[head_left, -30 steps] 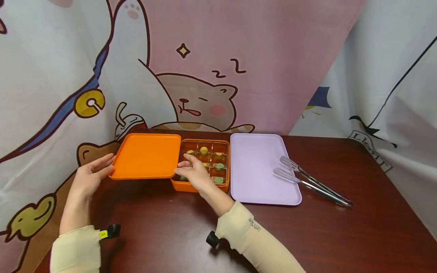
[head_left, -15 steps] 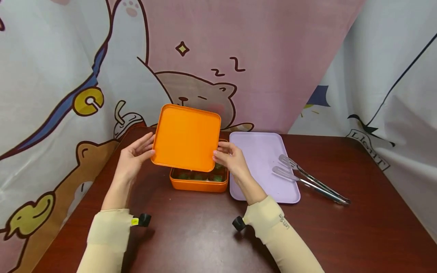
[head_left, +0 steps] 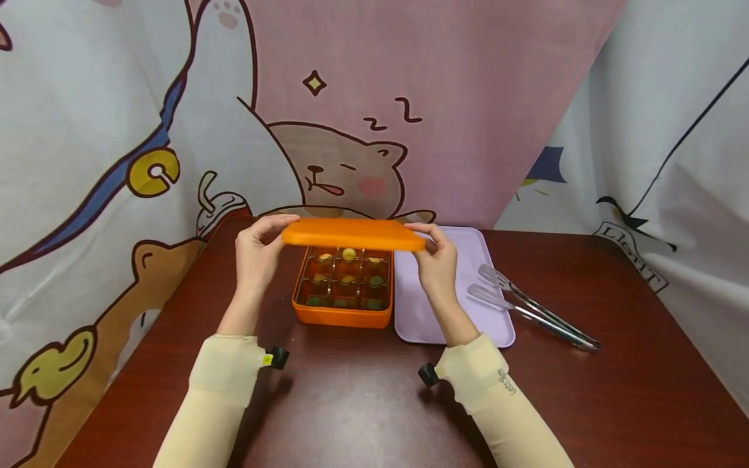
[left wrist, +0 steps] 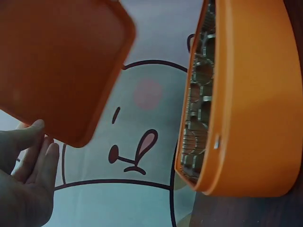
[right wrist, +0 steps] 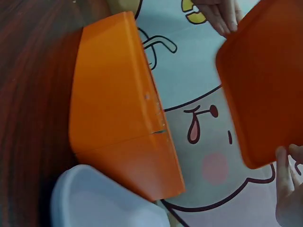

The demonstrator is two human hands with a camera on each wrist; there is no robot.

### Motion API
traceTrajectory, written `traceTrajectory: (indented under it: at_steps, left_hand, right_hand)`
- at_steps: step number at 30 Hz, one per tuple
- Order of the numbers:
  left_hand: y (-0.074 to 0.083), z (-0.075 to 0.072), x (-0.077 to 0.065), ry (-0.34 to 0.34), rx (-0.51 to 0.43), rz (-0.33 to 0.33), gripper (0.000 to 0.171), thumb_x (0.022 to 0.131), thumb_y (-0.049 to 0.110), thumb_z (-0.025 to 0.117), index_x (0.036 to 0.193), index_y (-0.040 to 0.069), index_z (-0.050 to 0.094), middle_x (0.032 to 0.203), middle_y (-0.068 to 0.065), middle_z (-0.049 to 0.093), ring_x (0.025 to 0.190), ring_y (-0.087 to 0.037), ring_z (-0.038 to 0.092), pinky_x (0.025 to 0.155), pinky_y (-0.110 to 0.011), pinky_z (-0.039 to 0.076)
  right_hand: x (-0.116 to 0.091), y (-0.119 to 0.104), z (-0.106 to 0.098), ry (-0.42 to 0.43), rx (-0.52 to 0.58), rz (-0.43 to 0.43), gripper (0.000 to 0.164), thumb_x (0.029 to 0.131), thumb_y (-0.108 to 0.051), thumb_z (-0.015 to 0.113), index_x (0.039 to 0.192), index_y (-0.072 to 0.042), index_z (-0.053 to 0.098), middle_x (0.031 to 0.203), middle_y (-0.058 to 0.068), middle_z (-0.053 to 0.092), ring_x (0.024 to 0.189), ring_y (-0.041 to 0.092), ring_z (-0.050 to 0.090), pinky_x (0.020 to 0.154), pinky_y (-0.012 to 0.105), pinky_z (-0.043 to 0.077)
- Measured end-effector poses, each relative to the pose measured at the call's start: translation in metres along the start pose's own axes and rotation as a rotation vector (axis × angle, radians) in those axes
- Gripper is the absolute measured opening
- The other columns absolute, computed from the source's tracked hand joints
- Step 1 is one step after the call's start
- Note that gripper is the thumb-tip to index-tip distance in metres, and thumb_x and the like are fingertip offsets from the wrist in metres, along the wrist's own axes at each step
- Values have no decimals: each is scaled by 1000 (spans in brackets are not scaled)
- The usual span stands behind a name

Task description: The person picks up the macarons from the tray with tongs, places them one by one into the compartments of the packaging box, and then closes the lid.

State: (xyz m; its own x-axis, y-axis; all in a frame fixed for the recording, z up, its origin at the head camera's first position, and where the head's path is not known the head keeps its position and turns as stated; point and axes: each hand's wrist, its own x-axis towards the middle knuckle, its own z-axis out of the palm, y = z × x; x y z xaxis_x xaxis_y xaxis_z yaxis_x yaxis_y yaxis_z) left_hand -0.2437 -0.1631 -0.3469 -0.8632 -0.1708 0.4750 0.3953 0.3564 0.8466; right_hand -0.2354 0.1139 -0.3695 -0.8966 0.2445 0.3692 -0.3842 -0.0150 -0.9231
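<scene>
Between both hands an orange lid [head_left: 354, 234] is held up above an orange box [head_left: 342, 316], its outer side turned upward. My left hand [head_left: 255, 257] pinches the lid's left edge, and my right hand [head_left: 437, 263] pinches the right edge. The box stands on the table with a clear divided insert [head_left: 332, 270] inside; several compartments contain small yellow and green pieces [head_left: 348, 254]. The lid covers the back edge of the box in the head view. From the left wrist, the lid's underside [left wrist: 57, 66] shows, apart from the box [left wrist: 255, 99].
A pale purple tray [head_left: 456, 325] lies right beside the box. Metal tongs [head_left: 544, 318] rest with their slotted ends on the tray and their handles on the dark red-brown table [head_left: 345, 403]. A printed cloth [head_left: 468, 117] hangs behind the table.
The lid has moved right from the left of the box to above it, and it has been flipped over. My right hand has come from over the box to the lid's right edge.
</scene>
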Motion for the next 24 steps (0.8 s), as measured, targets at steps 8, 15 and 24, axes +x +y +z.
traceTrajectory:
  at_steps: [8, 15, 24]
  left_hand:
    - [-12, 4, -2, -18, 149, -54, 25, 93, 6, 68, 116, 10, 76, 120, -10, 71, 115, -23, 64, 96, -28, 53]
    - [-34, 5, -6, -141, 121, -244, 36, 99, 6, 60, 134, 15, 66, 136, -7, 65, 120, -24, 65, 84, -17, 54]
    - [-52, 10, -12, -319, 79, -306, 44, 105, 4, 43, 150, 6, 46, 151, -16, 50, 140, -29, 49, 112, -45, 43]
  right_hand:
    - [-12, 18, -1, -45, -123, 77, 30, 99, -2, 55, 126, 1, 68, 128, 20, 67, 97, -3, 65, 79, 9, 51]
    - [-24, 33, 3, -135, -218, 155, 34, 102, -16, 56, 132, -2, 64, 132, 18, 65, 117, 25, 65, 92, 20, 55]
    - [-29, 45, 6, -185, -325, 157, 42, 98, -8, 60, 140, 1, 56, 140, 19, 58, 128, 32, 59, 107, 43, 48]
